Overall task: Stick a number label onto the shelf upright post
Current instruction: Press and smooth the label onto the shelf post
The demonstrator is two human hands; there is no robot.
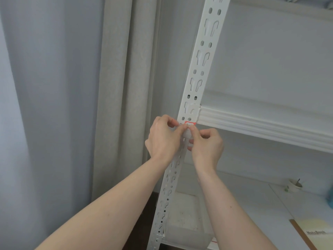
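Both hands meet at the white post, pinching a small red-edged label against it.

My left hand [163,139] and right hand [207,145] each grip the label [190,123] with thumb and forefinger, other fingers curled. It sits on the face of the post [200,69], just below where the shelf [261,127] joins it. I see a curtain [115,87] hanging left of the post, and a notebook [313,231] lying lower right.

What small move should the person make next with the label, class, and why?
Probably press the red-edged label flat against the upright post. Both the left hand and the right hand pinch at it just below the shelf beam, and a white strip, perhaps backing, hangs beneath.
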